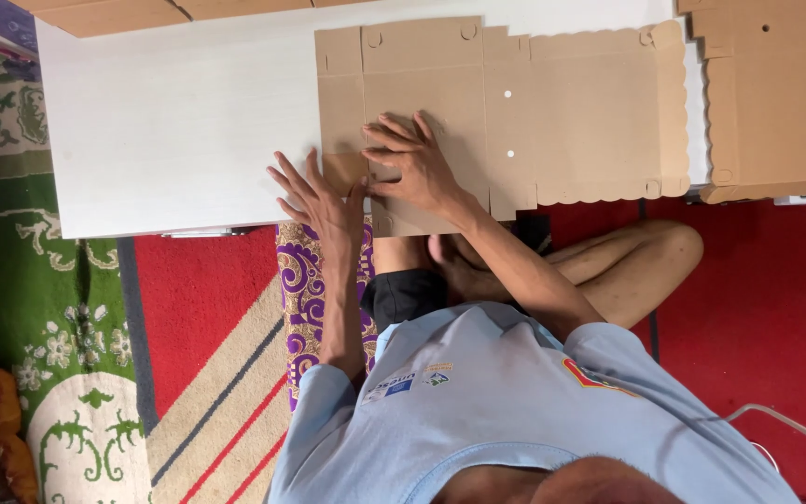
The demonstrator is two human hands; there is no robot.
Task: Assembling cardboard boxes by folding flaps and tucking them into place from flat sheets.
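The person wears a light blue short-sleeved shirt [506,401] of soft fabric, with small printed patches on the chest: a blue one, a pale yellow-green one and a red and yellow mark nearer one shoulder. Dark shorts [403,294] cover the upper legs. Both forearms, the left hand [324,201], the right hand [417,168] and the knees are bare.

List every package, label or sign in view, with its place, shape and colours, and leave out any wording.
Flat box blank: unfolded brown cardboard with scalloped edges, on the white table; both hands press its near-left corner.
Second cardboard piece: brown, at the table's right end, partly out of frame.
More brown cardboard: along the top edge, beyond the table.
Shirt patches: small blue and pale badges on the light-blue shirt.
No screens or signs.
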